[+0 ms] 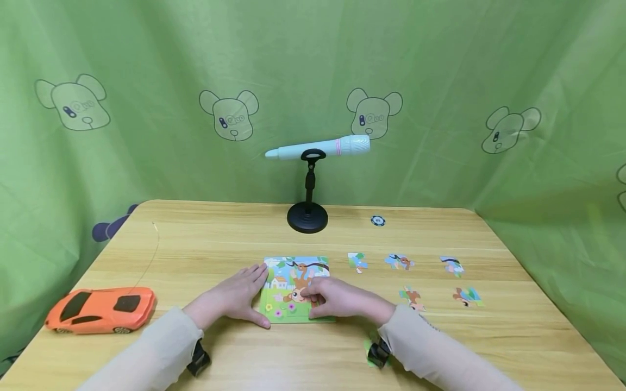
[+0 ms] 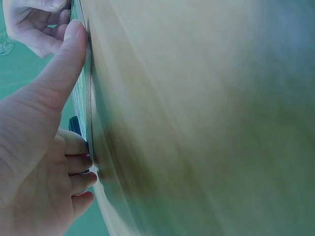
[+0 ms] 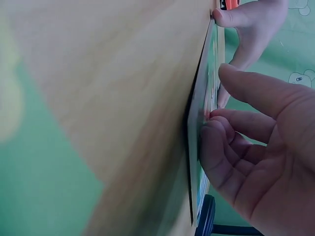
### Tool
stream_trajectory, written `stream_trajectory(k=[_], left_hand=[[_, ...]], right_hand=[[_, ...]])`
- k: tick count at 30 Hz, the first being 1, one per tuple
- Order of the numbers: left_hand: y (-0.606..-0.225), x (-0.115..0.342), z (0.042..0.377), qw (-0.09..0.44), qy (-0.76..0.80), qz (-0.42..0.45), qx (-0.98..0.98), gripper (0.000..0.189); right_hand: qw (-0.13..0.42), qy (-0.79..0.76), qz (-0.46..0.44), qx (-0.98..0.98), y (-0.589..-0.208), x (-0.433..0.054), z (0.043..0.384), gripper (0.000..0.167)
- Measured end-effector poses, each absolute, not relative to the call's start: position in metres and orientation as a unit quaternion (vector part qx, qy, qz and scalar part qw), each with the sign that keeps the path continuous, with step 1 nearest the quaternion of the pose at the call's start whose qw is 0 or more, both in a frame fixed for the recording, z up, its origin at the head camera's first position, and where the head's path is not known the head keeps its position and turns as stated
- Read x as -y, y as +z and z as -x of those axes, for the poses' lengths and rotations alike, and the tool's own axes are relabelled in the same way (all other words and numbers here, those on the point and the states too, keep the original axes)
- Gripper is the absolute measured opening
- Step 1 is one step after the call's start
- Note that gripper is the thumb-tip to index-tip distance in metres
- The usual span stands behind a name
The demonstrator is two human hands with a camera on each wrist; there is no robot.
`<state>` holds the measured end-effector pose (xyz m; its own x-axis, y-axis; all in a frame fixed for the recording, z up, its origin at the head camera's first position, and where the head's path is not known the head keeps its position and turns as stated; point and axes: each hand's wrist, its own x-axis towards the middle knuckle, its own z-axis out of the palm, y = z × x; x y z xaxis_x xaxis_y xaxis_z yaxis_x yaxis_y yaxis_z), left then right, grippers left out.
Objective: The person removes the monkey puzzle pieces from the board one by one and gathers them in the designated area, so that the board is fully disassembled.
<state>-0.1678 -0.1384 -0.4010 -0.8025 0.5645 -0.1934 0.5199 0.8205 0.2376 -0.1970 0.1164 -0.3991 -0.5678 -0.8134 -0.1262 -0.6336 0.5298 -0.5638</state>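
Note:
A jigsaw puzzle board (image 1: 298, 319) with a cartoon giraffe picture lies on the table. My left hand (image 1: 239, 293) rests along its left side, fingers stretched toward the back corner and thumb at the front edge. Over the right part of the picture, my right hand (image 1: 337, 297) has its fingertips against the puzzle surface. Seen from the right wrist, its fingers (image 3: 216, 152) are curled in while the thumb stands apart; no piece shows between them. The hand covers part of the giraffe.
Several loose puzzle pieces (image 1: 398, 262) lie right of the board. A green piece (image 1: 368, 353) is partly under the right wrist. An orange toy car (image 1: 102, 310) sits at left. Behind stand a light-blue toy microphone (image 1: 318, 148) on a black stand (image 1: 307, 218) and a round chip (image 1: 378, 220).

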Motion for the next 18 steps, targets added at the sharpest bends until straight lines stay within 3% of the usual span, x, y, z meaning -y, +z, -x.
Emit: stream_trajectory(k=[18], left_hand=[[-0.4028, 0.1386, 0.1689, 0.128, 0.084, -0.288, -0.945, 0.116]], right_hand=[[0.190, -0.235, 0.413, -0.859, -0.3994, -0.1170, 0.1956, 0.032]])
